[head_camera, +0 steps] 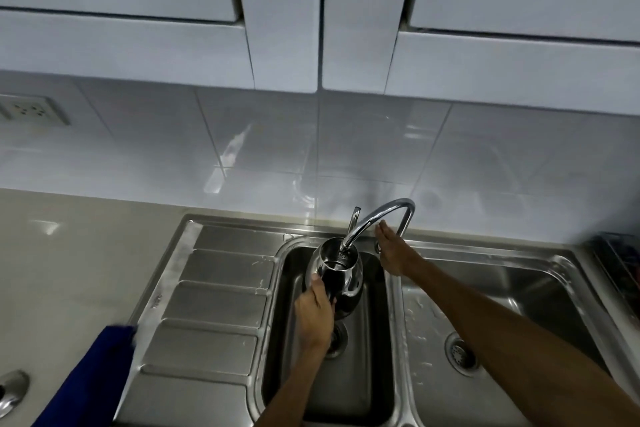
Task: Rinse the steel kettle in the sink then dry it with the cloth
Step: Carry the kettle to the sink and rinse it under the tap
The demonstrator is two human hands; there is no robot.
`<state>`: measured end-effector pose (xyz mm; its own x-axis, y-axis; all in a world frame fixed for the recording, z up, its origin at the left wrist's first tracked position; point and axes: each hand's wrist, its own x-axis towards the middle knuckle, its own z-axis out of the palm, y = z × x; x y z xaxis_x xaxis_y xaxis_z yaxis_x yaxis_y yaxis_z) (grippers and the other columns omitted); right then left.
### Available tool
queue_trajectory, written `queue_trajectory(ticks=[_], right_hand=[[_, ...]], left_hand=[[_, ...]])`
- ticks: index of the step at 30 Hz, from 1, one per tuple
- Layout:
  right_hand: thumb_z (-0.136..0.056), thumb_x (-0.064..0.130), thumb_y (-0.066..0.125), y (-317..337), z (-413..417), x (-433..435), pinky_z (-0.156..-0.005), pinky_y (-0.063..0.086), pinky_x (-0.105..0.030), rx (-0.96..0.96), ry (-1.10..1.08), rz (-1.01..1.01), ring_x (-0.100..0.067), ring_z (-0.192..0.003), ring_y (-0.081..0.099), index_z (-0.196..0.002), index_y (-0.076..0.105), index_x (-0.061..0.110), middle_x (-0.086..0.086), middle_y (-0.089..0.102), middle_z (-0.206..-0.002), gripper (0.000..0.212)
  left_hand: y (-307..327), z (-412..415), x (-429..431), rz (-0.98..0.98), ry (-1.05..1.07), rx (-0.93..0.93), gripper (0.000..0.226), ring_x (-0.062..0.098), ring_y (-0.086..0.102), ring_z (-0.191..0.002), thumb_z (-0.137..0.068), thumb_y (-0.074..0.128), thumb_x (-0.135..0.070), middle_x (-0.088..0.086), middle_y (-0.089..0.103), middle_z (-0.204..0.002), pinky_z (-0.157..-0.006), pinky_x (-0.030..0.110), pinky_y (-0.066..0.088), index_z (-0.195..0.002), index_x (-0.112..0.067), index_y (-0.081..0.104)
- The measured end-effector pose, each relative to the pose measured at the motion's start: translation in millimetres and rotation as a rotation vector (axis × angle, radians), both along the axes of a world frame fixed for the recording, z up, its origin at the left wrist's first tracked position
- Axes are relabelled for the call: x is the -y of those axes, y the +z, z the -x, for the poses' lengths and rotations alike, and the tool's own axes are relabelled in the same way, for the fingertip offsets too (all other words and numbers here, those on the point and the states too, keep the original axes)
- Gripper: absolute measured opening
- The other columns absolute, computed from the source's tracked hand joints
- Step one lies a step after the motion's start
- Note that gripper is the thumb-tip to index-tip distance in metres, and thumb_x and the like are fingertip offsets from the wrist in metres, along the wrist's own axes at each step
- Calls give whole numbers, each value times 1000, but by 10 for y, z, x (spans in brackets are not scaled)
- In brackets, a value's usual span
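Observation:
The shiny steel kettle (348, 270) hangs over the small middle sink basin (363, 374), its open mouth right under the tap spout. My left hand (313, 317) is shut on its black handle. My right hand (394, 251) stretches toward the curved chrome tap (384, 215), fingers straight and together, just beside the spout and empty. The dark blue cloth (93, 381) lies on the counter at the lower left, overlapping the draining board's edge. I cannot tell whether water is running.
A ribbed steel draining board (207, 295) lies left of the basin, and a larger basin (502, 308) with a drain lies right. A round steel lid or knob (10, 392) sits at the far left edge. A dish rack (620, 263) stands far right. Wall cabinets hang overhead.

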<state>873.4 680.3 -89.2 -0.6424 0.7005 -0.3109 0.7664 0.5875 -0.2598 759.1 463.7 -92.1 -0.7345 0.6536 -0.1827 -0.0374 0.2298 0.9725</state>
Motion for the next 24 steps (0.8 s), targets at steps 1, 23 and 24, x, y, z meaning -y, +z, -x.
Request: queue_trajectory(ticks=[1,23,24], right_hand=[[-93,4,48,-2,20,-20,-125,8,-39,11,0,1,-31,-152,-4,-155,-3,-2,-20,-11,-163,81],[-96,6,52,7,122,431,-97,48,-36,-493,-337,45,-35,-112,64,-135,58,8,-21,65,-126,39],[-97,8,51,0,134,521,-94,47,-33,-487,-363,82,-33,-111,64,-132,60,10,-19,67,-122,36]], left_hand=[[4,-6,-9,-8,6,4,59,17,62,-46,-102,36,-43,3,61,-50,-51,40,56,-55,-15,59],[80,-52,-5,-40,74,-51,61,12,50,-37,-106,36,-32,-4,50,-42,-43,27,41,-47,-21,48],[69,-36,0,-34,77,-58,62,14,50,-38,-105,36,-35,-2,50,-42,-43,29,42,-47,-19,49]])
